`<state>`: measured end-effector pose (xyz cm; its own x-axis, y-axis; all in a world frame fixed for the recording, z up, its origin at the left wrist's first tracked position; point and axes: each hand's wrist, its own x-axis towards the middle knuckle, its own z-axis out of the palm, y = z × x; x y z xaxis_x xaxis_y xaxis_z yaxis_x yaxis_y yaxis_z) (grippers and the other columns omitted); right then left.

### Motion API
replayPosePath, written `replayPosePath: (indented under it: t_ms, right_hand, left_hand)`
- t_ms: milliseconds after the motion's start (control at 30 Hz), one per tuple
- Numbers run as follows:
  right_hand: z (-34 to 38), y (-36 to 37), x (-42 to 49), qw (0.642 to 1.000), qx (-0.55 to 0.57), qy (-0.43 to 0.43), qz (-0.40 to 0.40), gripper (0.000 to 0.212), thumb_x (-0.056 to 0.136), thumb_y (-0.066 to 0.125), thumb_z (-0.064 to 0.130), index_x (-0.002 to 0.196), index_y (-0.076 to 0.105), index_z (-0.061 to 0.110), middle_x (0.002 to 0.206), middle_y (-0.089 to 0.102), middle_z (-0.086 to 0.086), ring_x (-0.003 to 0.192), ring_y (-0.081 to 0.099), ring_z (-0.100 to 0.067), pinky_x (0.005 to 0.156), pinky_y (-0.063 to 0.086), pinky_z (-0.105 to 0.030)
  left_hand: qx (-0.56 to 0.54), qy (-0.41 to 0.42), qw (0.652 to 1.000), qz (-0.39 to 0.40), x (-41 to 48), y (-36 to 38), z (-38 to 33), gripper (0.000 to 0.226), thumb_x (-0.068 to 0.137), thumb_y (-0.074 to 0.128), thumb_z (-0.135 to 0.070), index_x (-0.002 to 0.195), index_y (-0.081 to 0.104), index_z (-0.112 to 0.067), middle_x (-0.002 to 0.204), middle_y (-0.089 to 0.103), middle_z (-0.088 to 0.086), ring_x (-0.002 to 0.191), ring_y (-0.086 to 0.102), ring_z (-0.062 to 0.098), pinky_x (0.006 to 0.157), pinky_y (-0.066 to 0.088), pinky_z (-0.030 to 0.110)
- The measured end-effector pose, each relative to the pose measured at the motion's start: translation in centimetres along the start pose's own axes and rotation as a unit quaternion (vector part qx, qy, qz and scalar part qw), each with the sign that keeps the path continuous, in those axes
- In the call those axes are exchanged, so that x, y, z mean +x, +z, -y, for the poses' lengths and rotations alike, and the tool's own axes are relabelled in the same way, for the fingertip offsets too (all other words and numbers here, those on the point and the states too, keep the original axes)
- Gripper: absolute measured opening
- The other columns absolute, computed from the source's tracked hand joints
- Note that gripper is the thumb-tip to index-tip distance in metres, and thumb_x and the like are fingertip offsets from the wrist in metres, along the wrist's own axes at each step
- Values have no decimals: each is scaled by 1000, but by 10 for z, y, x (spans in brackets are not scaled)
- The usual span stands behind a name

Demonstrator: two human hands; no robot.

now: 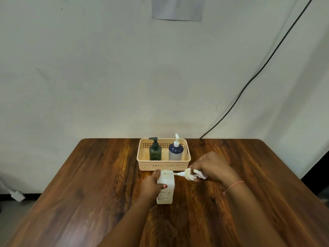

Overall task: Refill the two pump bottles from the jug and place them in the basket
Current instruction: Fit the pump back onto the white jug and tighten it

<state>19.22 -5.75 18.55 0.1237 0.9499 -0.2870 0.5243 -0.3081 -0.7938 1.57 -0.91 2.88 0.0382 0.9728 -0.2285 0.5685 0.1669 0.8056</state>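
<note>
A beige perforated basket point(142, 158) stands at the table's far middle. Inside it are a dark green pump bottle point(155, 151) on the left and a dark blue bottle with a white pump point(175, 151) on the right, both upright. Just in front of the basket stands a white jug point(166, 193). My left hand point(151, 184) grips the jug's upper left side. My right hand point(211, 167) holds the jug's white pump cap point(189, 174) sideways, just right of the jug's top; its thin tube points left toward the opening.
The wooden table point(89, 193) spreads around the jug, backed by a white wall. A black cable point(249, 82) runs down the wall to the table's back right. A small white object point(17, 195) lies on the floor at left.
</note>
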Motion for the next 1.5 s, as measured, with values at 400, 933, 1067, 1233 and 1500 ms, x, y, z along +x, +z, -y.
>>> replayPosePath:
  t_ms: [400, 933, 1067, 1233, 1500]
  right_hand:
    - [43, 58, 81, 964, -251, 25, 81, 4, 73, 61, 7, 72, 58, 6, 76, 64, -11, 54, 59, -19, 46, 48, -23]
    - [24, 92, 107, 967, -223, 62, 110, 6, 86, 54, 6, 87, 55, 0, 95, 65, -19, 61, 62, -25, 51, 51, -25]
    - [-7, 68, 96, 974, 108, 107, 170, 27, 90, 54, 12, 113, 57, -1, 114, 59, -18, 91, 64, -28, 78, 58, -37]
    - [-61, 77, 87, 971, 93, -72, 210, 38, 83, 59, -1, 117, 59, 14, 117, 63, -5, 100, 60, -15, 84, 53, -25]
    - [-73, 119, 100, 991, 32, -127, -20, 40, 73, 71, 6, 111, 65, 17, 109, 69, -2, 99, 63, -18, 88, 54, -37]
  left_hand:
    - [126, 6, 992, 19, 11, -8, -8, 77, 79, 73, -22, 144, 33, -15, 150, 38, 1, 138, 36, 21, 111, 33, 35]
    - [125, -12, 992, 26, 14, -9, -6, 79, 71, 79, -22, 140, 41, -17, 142, 49, 4, 131, 45, 22, 103, 42, 34]
    - [148, 4, 989, 22, 13, -9, -5, 80, 71, 79, -27, 141, 40, -20, 142, 49, 1, 130, 45, 20, 102, 41, 30]
    - [207, 22, 978, 9, 12, -12, -4, 74, 72, 74, -40, 138, 43, -31, 134, 55, -1, 123, 49, 22, 100, 45, 35]
    - [339, 78, 938, 12, 20, -15, 0, 77, 79, 62, -51, 145, 28, -30, 155, 28, -4, 147, 5, 29, 118, -1, 48]
